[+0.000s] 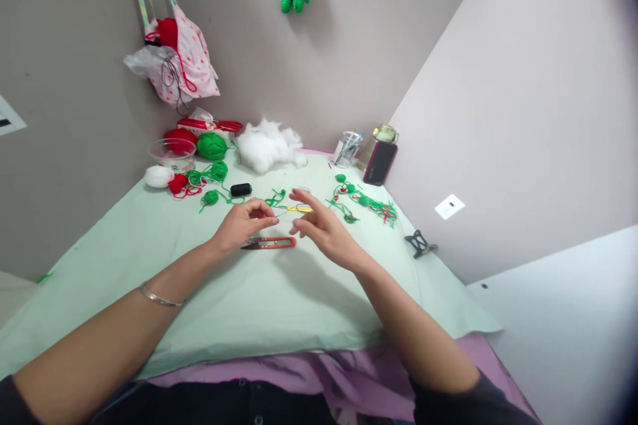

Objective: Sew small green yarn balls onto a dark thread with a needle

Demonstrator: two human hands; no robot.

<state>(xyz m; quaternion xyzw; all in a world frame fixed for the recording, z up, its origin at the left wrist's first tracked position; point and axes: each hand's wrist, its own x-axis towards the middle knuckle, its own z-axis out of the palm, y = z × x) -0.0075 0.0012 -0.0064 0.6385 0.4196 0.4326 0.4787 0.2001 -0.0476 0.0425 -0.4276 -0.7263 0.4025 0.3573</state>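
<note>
Over the middle of the table, my left hand (249, 219) has thumb and forefinger pinched together. A thin strand, which looks like thread, runs from those fingertips to the right. My right hand (326, 229) hovers opposite, its fingers apart, and no thing shows clearly in it. Just behind my right fingertips lies a yellow-handled tool (299, 209), partly hidden. Orange thread snips (269, 243) rest on the cloth just below my left hand. A black thread spool (241, 190) lies beyond the left hand, beside a small green yarn piece (276, 198).
White stuffing (269, 146) is heaped at the back. Yarn balls (212, 145) and a clear plastic bowl (172, 154) sit back left. Green crocheted pieces (363, 199), a phone (381, 163) and a cup of tools (347, 149) are on the right. A black clip (420, 244) lies near the right edge.
</note>
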